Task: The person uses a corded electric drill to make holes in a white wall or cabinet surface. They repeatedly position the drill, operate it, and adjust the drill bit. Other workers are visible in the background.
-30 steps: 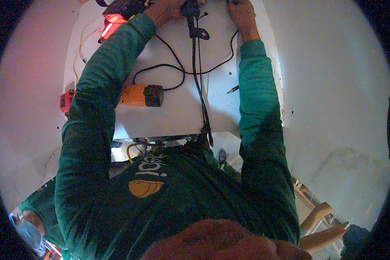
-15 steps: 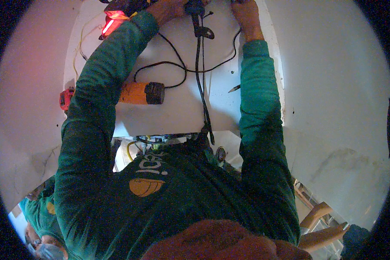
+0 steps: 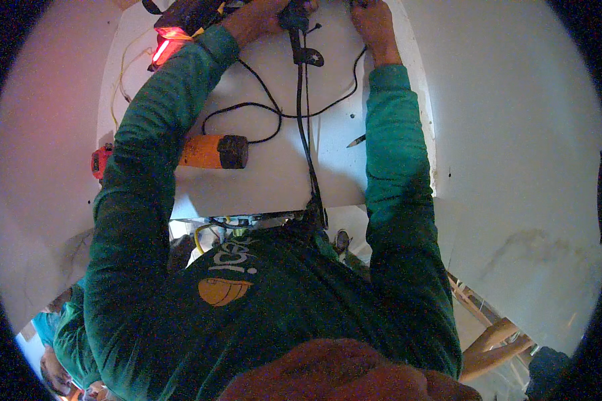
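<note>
Both my arms, in green sleeves, reach up to the top edge of a white panel [image 3: 281, 174]. My left hand [image 3: 257, 17] is closed around a black tool handle [image 3: 294, 17], from which a black cable [image 3: 304, 134] runs down toward my chest. My right hand [image 3: 373, 20] sits just right of the tool with its fingers curled at the frame's edge. What those fingers pinch is cut off. A second thin black cable [image 3: 328, 107] loops across the panel toward my right wrist.
An orange cylindrical tool with a black end [image 3: 211, 152] lies on the panel under my left forearm. A black device with a red light [image 3: 174, 37] sits at the upper left. Another person [image 3: 60, 347] is at the lower left. Wooden slats [image 3: 495, 341] show at the lower right.
My hands stay at the top of the panel, shifted slightly upward in view. The person at the lower left has moved a little.
</note>
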Available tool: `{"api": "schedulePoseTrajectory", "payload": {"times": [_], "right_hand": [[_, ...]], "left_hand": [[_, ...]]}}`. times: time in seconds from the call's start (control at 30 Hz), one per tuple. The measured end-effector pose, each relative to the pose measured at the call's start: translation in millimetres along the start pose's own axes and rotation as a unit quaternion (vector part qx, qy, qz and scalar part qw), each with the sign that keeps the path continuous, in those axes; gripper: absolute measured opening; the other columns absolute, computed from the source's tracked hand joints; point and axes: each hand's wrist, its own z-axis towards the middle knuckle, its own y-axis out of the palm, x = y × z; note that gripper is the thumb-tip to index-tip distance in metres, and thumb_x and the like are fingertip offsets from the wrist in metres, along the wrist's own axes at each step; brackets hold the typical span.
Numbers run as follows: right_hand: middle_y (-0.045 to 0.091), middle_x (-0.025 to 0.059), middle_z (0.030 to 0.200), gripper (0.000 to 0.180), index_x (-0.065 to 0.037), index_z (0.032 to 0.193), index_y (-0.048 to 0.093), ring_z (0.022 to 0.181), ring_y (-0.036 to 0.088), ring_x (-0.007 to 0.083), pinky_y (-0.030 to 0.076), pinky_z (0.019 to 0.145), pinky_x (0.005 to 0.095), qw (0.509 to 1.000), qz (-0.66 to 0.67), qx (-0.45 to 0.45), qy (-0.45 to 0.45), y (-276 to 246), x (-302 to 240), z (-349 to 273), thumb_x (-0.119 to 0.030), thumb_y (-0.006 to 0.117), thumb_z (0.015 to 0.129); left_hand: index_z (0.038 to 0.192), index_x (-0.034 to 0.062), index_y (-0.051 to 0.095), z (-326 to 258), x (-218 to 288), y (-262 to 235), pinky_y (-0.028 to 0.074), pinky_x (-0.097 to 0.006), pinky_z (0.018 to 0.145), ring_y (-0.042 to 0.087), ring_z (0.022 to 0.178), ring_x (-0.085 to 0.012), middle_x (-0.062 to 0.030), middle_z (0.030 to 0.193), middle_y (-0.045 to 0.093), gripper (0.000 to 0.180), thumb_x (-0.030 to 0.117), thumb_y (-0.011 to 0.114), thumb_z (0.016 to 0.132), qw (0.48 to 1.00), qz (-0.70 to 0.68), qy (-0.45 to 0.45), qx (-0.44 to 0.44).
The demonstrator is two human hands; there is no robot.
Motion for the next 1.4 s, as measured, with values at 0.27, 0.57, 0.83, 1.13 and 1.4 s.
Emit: {"api": "schedulePoseTrajectory", "payload": {"times": [0.27,0.57,0.83,1.13,1.4], "right_hand": [[0.071,0.0260,0.104,0.031,-0.002,0.107,0.070,0.102,0.066,0.0463,0.053,0.092,0.0529,0.997,0.033,0.027,0.069,4.9,-8.6,-2.9,-0.028,0.062,0.093],[0.072,0.0270,0.112,0.044,-0.009,0.115,0.077,0.098,0.075,0.0318,0.058,0.092,0.0445,0.983,-0.131,-0.064,-0.109,29.9,60.4,38.5,-0.042,0.071,0.088],[0.075,0.0227,0.092,0.029,0.000,0.104,0.075,0.084,0.073,0.0353,0.056,0.075,0.0420,0.995,0.013,-0.044,-0.089,-11.0,-7.3,10.2,-0.024,0.067,0.090],[0.074,0.0244,0.105,0.033,-0.004,0.110,0.074,0.099,0.070,0.0409,0.055,0.090,0.0495,0.974,-0.107,0.120,-0.159,-43.4,-54.2,17.5,-0.030,0.065,0.091],[0.073,0.0201,0.104,0.031,-0.006,0.109,0.069,0.098,0.069,0.0377,0.054,0.084,0.0501,0.856,-0.317,-0.129,-0.388,7.5,-57.0,120.8,-0.029,0.050,0.101]], "left_hand": [[0.098,0.0125,0.055,3.2,-1.1,-3.4,0.054,-0.031,0.054,0.061,0.060,-0.0143,-0.0010,0.073,0.060,0.015,0.024,0.066,0.100,1.000,-0.025,0.008,-0.010],[0.096,0.0107,0.062,27.6,-7.1,-18.3,0.056,-0.034,0.057,0.063,0.062,-0.0162,-0.0031,0.077,0.065,0.020,0.028,0.070,0.099,0.999,0.019,-0.030,0.009],[0.106,0.0089,0.062,49.1,-25.0,-39.7,0.058,-0.032,0.059,0.064,0.063,-0.0153,-0.0043,0.084,0.068,0.028,0.031,0.074,0.095,0.999,-0.004,0.033,-0.014],[0.104,0.0094,0.062,39.8,-26.2,-29.8,0.052,-0.027,0.052,0.063,0.060,-0.0113,-0.0013,0.077,0.065,0.022,0.028,0.071,0.098,0.997,0.004,0.051,-0.064],[0.098,0.0083,0.063,44.3,-30.0,-27.3,0.052,-0.030,0.055,0.061,0.062,-0.0106,-0.0003,0.081,0.064,0.023,0.030,0.070,0.098,0.997,-0.021,0.032,-0.067]]}}
